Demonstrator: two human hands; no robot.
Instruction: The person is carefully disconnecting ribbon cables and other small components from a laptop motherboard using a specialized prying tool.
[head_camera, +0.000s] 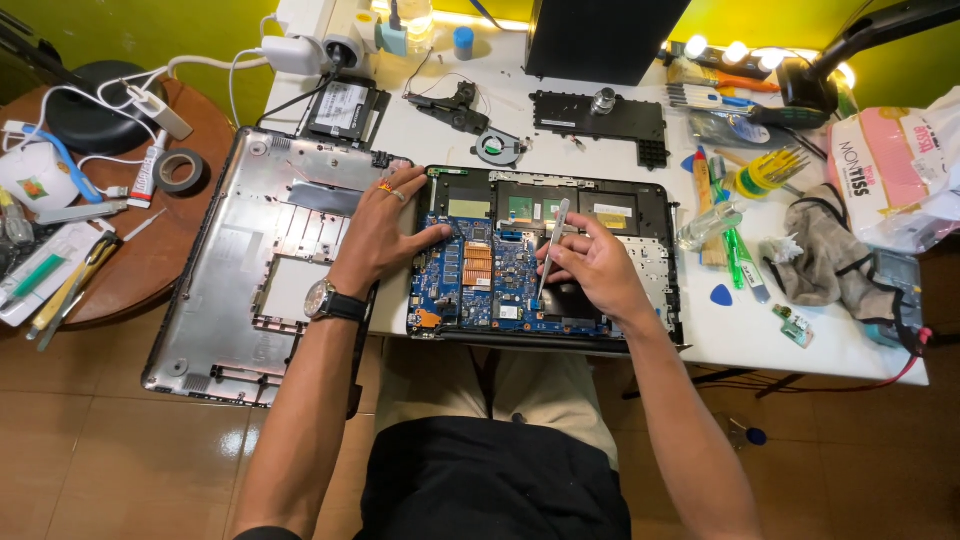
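A white bench held an opened laptop base right in front of the person. The laptop base was black and its cover was off, so its insides showed. A blue circuit board filled its left half, with a small copper-coloured block in the middle of the board. Black parts and pale patches ran along the far edge.

Beside it on the left lay the big grey bottom cover, inside up, hanging partly over the bench edge.

The left hand lay flat and open, with a watch on the wrist. Its palm rested over the gap between the cover and the laptop base, and its thumb touched the blue board. It gripped nothing.

The right hand was closed around thin silver tweezers. The tweezers pointed down, with the tip on the board near its front edge.

A small black fan sat behind the laptop base.
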